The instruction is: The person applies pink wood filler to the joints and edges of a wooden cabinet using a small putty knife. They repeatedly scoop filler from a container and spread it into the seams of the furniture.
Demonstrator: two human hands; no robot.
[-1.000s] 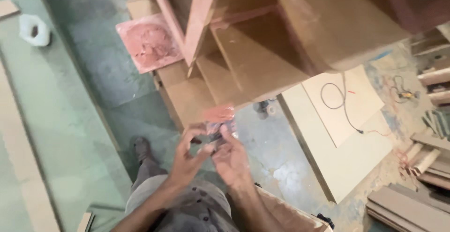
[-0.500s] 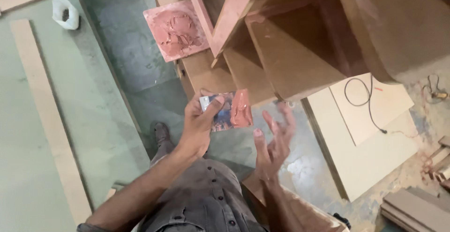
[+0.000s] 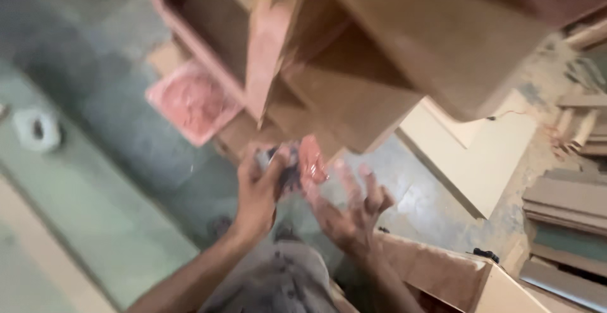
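Below the wooden cabinet (image 3: 354, 66), left hand (image 3: 256, 196) pinching a small reddish packet (image 3: 302, 164), seemingly light and crinkly, best gripped by its edge, right hand (image 3: 351, 215) spreading open, empty.

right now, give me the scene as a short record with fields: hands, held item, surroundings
left hand: grips a small packet with a reddish, shiny end
right hand: open, palm up, fingers spread, just beside the packet, holding nothing
above hands: wooden cabinet frame with open compartments
floor: reddish square sheet, white tape roll, pale boards
image: motion-blurred
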